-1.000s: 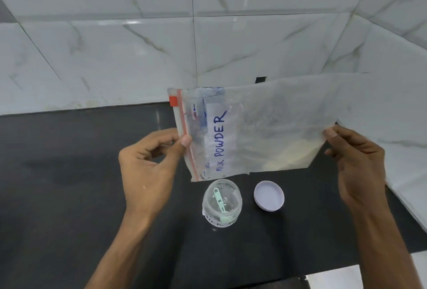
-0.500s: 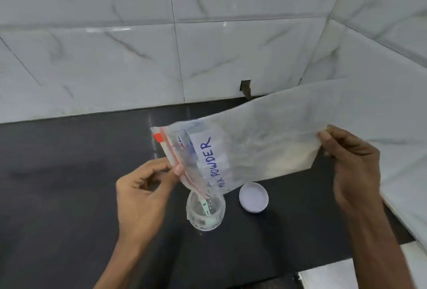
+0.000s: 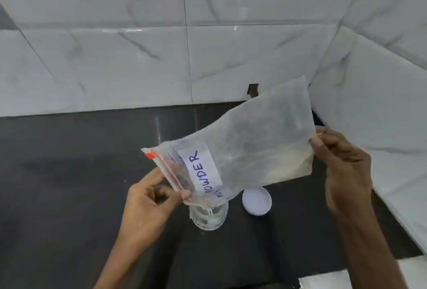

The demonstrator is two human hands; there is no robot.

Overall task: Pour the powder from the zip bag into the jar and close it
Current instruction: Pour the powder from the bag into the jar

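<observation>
A clear zip bag (image 3: 249, 148) with a red zip strip and a white label reading POWDER is held tilted, mouth end down to the left. Pale powder lies along its lower right edge. My left hand (image 3: 150, 203) pinches the zip end just above the jar. My right hand (image 3: 344, 168) grips the raised bottom corner. The small clear jar (image 3: 209, 217) stands open on the black counter, partly hidden by the bag's mouth, with a green scoop inside. Its white lid (image 3: 257, 200) lies flat just to the right of it.
The black counter (image 3: 69, 184) runs back to a white marble-tiled wall (image 3: 138, 58). A second tiled wall (image 3: 381, 104) closes the right side at a corner. A small dark notch (image 3: 253, 88) sits in the back wall at counter level.
The bag has gone from level to tilted: my left hand lowered the zip end onto the jar's mouth while my right hand kept the bottom corner raised.
</observation>
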